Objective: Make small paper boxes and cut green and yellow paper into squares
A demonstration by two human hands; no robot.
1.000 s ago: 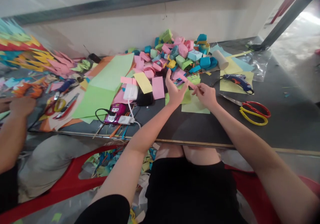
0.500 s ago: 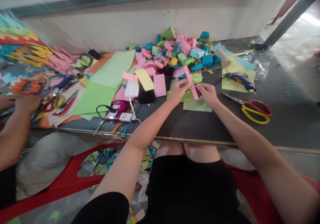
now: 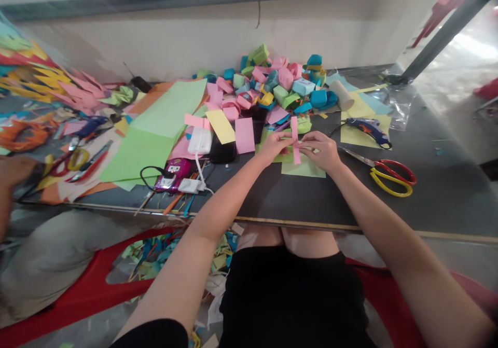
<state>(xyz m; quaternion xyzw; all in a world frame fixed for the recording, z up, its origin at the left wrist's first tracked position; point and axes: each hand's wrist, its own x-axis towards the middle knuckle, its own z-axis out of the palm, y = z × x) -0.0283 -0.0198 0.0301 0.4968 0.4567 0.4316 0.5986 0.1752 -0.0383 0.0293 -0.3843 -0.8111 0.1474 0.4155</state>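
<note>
A narrow pink paper strip (image 3: 294,126) stands almost vertical between my two hands. My left hand (image 3: 274,148) pinches it from the left, near its middle. From the right, the fingertips of my right hand (image 3: 321,150) close on the same strip. Light green paper (image 3: 303,169) lies on the table under the hands. Behind them rises a heap of small folded paper pieces (image 3: 286,78) in pink, blue, green and yellow. Scissors (image 3: 391,174) with one red and one yellow handle lie right of my right hand.
A blue glue gun (image 3: 368,130) rests on yellow paper at the right, near a cardboard tube (image 3: 342,95). Left of my hands are a dark phone (image 3: 222,152), a white power bank (image 3: 199,141), a purple power socket (image 3: 174,174) and green sheets (image 3: 140,153). A co-worker's hand (image 3: 17,171) is at far left.
The pink strip has turned from a slant to nearly upright, still held by both hands. The co-worker's hand at the left has shifted toward the picture's edge. The view has moved slightly.
</note>
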